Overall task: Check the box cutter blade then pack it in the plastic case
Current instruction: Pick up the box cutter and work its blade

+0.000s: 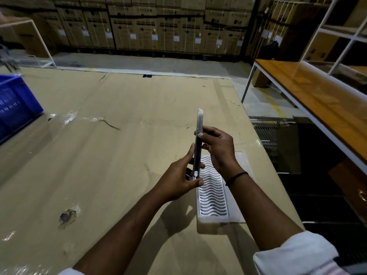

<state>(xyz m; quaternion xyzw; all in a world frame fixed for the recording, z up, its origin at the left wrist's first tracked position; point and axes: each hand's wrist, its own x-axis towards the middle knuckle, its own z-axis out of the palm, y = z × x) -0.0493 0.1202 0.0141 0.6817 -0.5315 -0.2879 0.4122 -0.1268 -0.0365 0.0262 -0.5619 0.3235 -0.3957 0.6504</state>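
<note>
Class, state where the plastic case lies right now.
The plastic case lies flat on the cardboard-covered table, right of centre, beneath both hands holding the box cutter.

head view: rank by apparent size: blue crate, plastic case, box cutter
1. Blue perforated plastic crate, largest though cut off at the left edge.
2. Clear plastic case with the white wavy insert, partly hidden behind the hands.
3. Slim grey box cutter, seen edge-on and held nearer the camera, so its rank against the case is less certain.

Cutter (198, 135) above case (213, 197), crate (15, 104) left
</note>
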